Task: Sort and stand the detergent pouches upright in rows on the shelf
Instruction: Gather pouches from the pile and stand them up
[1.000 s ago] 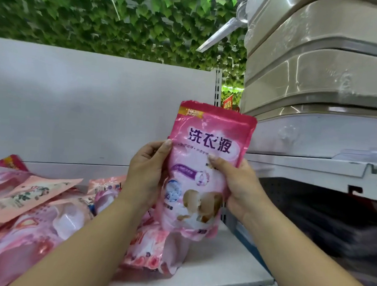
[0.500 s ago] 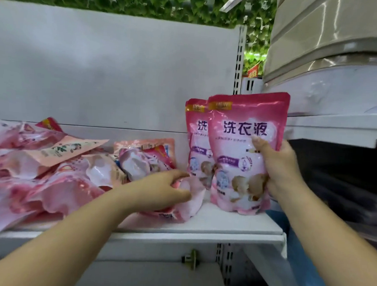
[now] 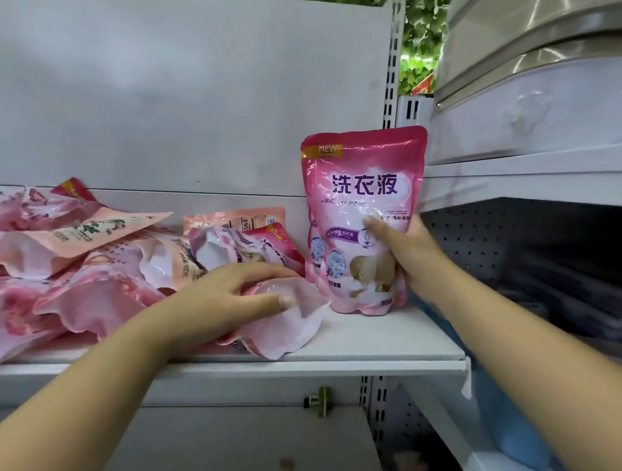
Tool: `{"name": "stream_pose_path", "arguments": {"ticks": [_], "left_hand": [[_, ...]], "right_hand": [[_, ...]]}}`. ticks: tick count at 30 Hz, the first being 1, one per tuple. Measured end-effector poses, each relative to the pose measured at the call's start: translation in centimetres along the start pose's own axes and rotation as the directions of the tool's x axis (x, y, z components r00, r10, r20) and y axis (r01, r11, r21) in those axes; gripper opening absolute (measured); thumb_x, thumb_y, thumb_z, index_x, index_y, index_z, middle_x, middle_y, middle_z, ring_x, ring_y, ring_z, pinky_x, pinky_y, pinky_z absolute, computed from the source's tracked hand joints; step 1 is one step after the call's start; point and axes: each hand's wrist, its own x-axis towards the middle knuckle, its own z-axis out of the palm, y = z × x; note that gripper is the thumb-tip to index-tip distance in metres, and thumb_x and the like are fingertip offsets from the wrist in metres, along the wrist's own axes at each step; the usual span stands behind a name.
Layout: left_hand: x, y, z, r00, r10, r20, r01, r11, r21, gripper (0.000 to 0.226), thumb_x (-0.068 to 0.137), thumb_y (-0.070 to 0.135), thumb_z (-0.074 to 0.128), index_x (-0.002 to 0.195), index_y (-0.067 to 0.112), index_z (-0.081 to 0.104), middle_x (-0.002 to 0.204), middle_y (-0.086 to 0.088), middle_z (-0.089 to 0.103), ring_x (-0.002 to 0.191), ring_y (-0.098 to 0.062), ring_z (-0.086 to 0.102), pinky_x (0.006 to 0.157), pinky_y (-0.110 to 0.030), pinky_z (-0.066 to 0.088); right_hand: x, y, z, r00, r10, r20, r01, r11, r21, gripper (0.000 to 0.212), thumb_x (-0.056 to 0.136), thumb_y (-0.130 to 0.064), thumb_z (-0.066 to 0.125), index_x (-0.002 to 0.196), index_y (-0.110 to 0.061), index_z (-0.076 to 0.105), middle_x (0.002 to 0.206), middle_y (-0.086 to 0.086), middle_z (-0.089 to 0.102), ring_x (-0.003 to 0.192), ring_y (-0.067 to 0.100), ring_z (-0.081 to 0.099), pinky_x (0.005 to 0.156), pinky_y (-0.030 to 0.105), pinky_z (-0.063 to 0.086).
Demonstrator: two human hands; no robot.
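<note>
a: your right hand (image 3: 406,254) grips the upright pink detergent pouch (image 3: 361,216) at the shelf's (image 3: 387,342) right end. set its base flat before you release it.

b: and the left hand (image 3: 234,296)?

a: fingers curled on a lying pouch (image 3: 280,316) at the heap's (image 3: 85,259) edge. lift it clear, don't drag.

The pouch (image 3: 361,216) under my right fingers (image 3: 382,228) is glossy pink plastic film, crinkled and shiny. The heap of pouches (image 3: 85,259) looks equally slick. The shelf (image 3: 387,340) is smooth, matt white painted metal.
</note>
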Motion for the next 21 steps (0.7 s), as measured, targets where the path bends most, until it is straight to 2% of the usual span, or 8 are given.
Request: {"name": "stream_pose_path", "arguments": {"ticks": [1, 4, 8, 11, 14, 16, 18, 21], "left_hand": [[0.0, 0.0, 0.0, 1.0, 0.003, -0.005, -0.003, 1.0, 0.003, 0.043, 0.055, 0.068, 0.043, 0.094, 0.056, 0.055, 0.104, 0.04, 0.054, 0.098, 0.024, 0.045, 0.072, 0.006, 0.033], [-0.1, 0.0, 0.1, 1.0, 0.007, -0.012, -0.007, 1.0, 0.004, 0.043, 0.055, 0.068, 0.043, 0.095, 0.056, 0.056, 0.103, 0.044, 0.053, 0.099, 0.026, 0.044, 0.072, 0.007, 0.032], [-0.1, 0.0, 0.1, 1.0, 0.005, -0.015, -0.005, 1.0, -0.029, 0.043, 0.055, 0.069, 0.045, 0.095, 0.056, 0.055, 0.098, 0.051, 0.05, 0.098, 0.027, 0.044, 0.072, 0.008, 0.031], [0.0, 0.0, 0.3, 1.0, 0.002, -0.022, -0.002, 1.0, -0.029, 0.043, 0.055, 0.07, 0.045, 0.094, 0.056, 0.055, 0.095, 0.056, 0.046, 0.098, 0.03, 0.042, 0.073, 0.008, 0.031], [0.0, -0.1, 0.4, 0.999, -0.005, -0.045, 0.006, 1.0, 0.012, 0.042, 0.056, 0.075, 0.043, 0.092, 0.057, 0.056, 0.095, 0.056, 0.046, 0.098, 0.03, 0.042, 0.073, 0.008, 0.032], [0.1, -0.1, 0.7, 0.997, -0.015, -0.08, 0.018, 0.999, 0.038, 0.037, 0.061, 0.078, 0.047, 0.09, 0.057, 0.057, 0.093, 0.053, 0.049, 0.095, 0.03, 0.043, 0.073, 0.007, 0.033], [0.2, 0.1, 0.9, 0.993, -0.027, -0.115, 0.031, 0.999, 0.037, 0.034, 0.069, 0.074, 0.052, 0.092, 0.051, 0.06, 0.095, 0.042, 0.055, 0.095, 0.025, 0.046, 0.073, 0.005, 0.036], [0.3, 0.4, 1.2, 0.987, -0.028, -0.16, 0.037, 0.998, 0.051, 0.032, 0.067, 0.06, 0.049, 0.093, 0.046, 0.061, 0.094, 0.038, 0.053, 0.089, 0.026, 0.048, 0.074, 0.0, 0.04]], "right_hand": [[-0.5, 0.4, -0.3, 0.994, 0.065, 0.089, -0.063, 0.998, -0.024, 0.093, 0.049, -0.054, 0.079, 0.129, -0.021, 0.043, 0.126, 0.002, 0.057, 0.115, 0.024, 0.055, 0.1, 0.045, 0.043], [-1.4, 1.3, -1.1, 0.957, 0.162, 0.241, -0.17, 0.985, 0.015, 0.06, 0.056, -0.036, 0.069, 0.111, -0.023, 0.05, 0.106, -0.001, 0.065, 0.099, 0.021, 0.062, 0.083, 0.036, 0.051], [-0.8, 2.2, -1.2, 0.974, 0.085, 0.212, -0.095, 0.995, 0.038, 0.031, 0.071, -0.025, 0.067, 0.101, -0.025, 0.055, 0.094, -0.004, 0.068, 0.086, 0.016, 0.065, 0.085, 0.037, 0.051], [-0.4, 2.5, -0.9, 0.98, 0.071, 0.185, -0.085, 0.994, 0.068, 0.02, 0.082, -0.016, 0.062, 0.101, -0.02, 0.057, 0.088, -0.004, 0.069, 0.08, 0.012, 0.066, 0.074, 0.027, 0.055], [-0.1, 2.7, -0.7, 0.985, 0.035, 0.168, -0.041, 0.999, 0.029, 0.036, 0.079, -0.022, 0.064, 0.112, -0.013, 0.055, 0.093, -0.002, 0.067, 0.088, 0.016, 0.065, 0.081, 0.029, 0.053], [-0.1, 2.3, -0.3, 0.983, 0.013, 0.181, 0.004, 0.995, -0.098, 0.06, 0.068, -0.041, 0.068, 0.118, -0.013, 0.052, 0.096, -0.001, 0.066, 0.097, 0.023, 0.063, 0.091, 0.038, 0.05], [0.1, 1.8, -0.1, 0.984, 0.006, 0.177, 0.042, 0.964, -0.264, 0.08, 0.062, -0.054, 0.07, 0.126, -0.013, 0.045, 0.11, 0.002, 0.063, 0.108, 0.025, 0.059, 0.096, 0.039, 0.046], [-0.1, 0.2, -0.3, 0.998, -0.065, 0.012, 0.064, 0.907, -0.417, 0.09, 0.072, -0.04, 0.072, 0.142, -0.018, 0.02, 0.139, 0.005, 0.04, 0.125, 0.024, 0.043, 0.104, 0.038, 0.038]]}}
